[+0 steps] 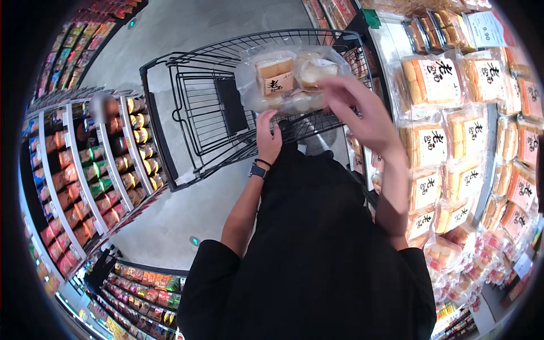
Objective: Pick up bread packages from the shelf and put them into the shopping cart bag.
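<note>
A clear plastic bag (248, 91) lies in the upper part of a black wire shopping cart (199, 146) in front of me. Inside it are a packaged bread loaf (275, 70) with a printed label and another pale wrapped bread item (312, 72). My left hand (268, 136) is at the cart's near side, its fingertips meeting the bag's lower edge; whether they grip the plastic is not clear. Blurred by motion, my right hand (361, 112) reaches over the bag's right side, fingers apart, near the pale item. Nothing shows in its grasp.
To the right, a display (488, 123) carries rows of packaged bread (427, 146) and a price sign (486, 29). Shelves of packaged goods (80, 170) run along the left, with more shelves (144, 293) at lower left. Grey floor (187, 221) extends around the cart.
</note>
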`<act>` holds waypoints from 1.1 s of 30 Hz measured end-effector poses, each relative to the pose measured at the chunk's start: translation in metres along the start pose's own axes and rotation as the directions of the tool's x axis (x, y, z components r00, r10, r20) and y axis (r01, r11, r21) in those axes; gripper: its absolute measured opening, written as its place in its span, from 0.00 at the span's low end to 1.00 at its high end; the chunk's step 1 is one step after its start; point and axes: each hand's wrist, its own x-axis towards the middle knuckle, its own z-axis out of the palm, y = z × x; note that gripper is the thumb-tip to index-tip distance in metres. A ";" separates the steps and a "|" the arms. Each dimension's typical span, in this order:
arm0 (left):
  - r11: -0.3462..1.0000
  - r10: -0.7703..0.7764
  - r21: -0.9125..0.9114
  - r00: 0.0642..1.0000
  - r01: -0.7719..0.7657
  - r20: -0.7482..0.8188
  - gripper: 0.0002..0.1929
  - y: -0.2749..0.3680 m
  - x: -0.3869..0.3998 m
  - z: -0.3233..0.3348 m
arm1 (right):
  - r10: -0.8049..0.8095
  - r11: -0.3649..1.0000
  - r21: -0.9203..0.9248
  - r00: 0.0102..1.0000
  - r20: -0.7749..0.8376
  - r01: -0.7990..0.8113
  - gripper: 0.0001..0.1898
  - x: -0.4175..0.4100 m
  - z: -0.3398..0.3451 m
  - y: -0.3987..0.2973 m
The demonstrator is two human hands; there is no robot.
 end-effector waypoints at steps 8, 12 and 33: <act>0.993 -0.061 -0.095 0.992 0.071 0.110 0.19 -0.033 0.048 -0.026 | -0.106 0.440 -0.884 0.968 -0.227 -0.159 0.34 0.102 0.010 0.237; 0.986 -0.071 -0.141 0.992 0.085 0.107 0.16 -0.041 0.054 -0.037 | -0.017 0.450 -0.872 0.975 -0.223 -0.192 0.20 0.117 0.002 0.245; 0.624 -0.291 -0.596 0.858 0.505 0.422 0.11 -0.044 0.081 0.040 | -0.093 0.791 -0.573 0.884 -0.458 -0.214 0.05 0.018 -0.027 -0.007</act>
